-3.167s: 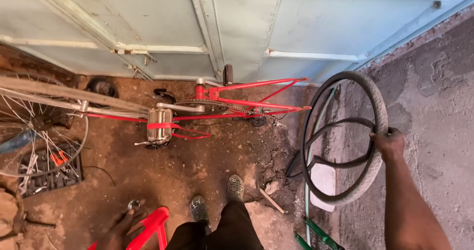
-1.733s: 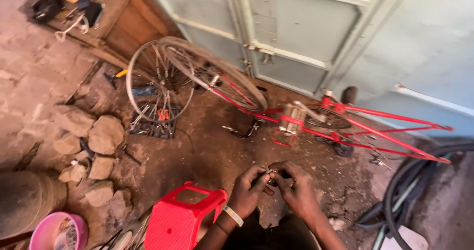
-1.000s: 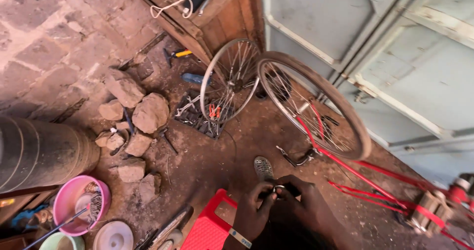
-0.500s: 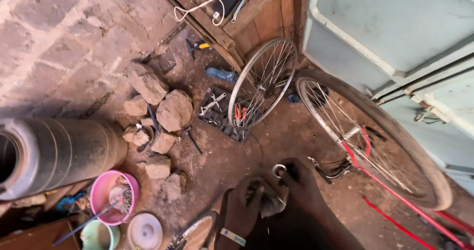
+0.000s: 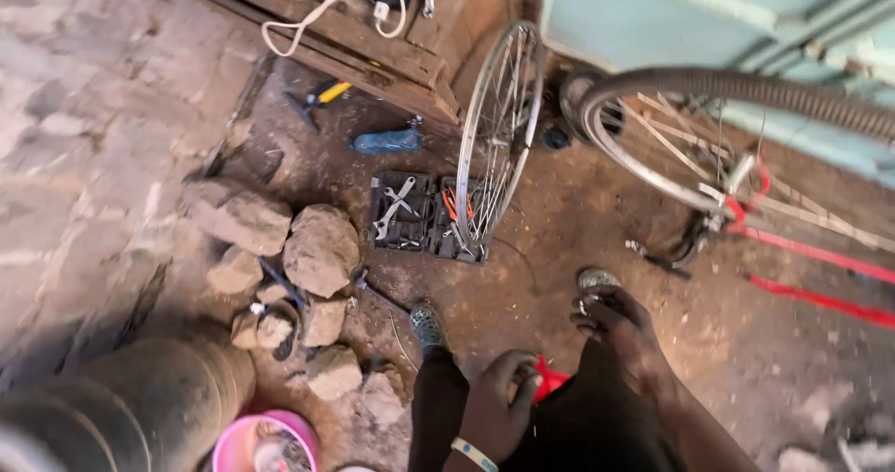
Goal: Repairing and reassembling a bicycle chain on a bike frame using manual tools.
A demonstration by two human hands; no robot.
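The person's right hand (image 5: pixel 620 328) hung over the dirt floor, its fingers curled around a small shiny metal part (image 5: pixel 587 302) pinched at the fingertips, just beside the grey shoe (image 5: pixel 597 278) on that side. The left hand (image 5: pixel 499 407), with a pale band at the wrist, rested low against the dark trousers, touching the edge of a red plastic stool (image 5: pixel 550 379); whether its fingers closed on anything I could not tell. The other grey shoe (image 5: pixel 428 323) stood on the earth nearer the rocks. Ahead lay an open black tool case (image 5: pixel 424 216) holding spanners and orange-handled pliers, with a bare spoked bicycle wheel (image 5: pixel 499 136) standing upright at its far edge. To the right stood a tyred wheel on a red bicycle frame (image 5: pixel 811 253). A heap of grey rocks (image 5: pixel 298 248) sat to the left, a pink plastic bowl (image 5: pixel 266 439) near the bottom.
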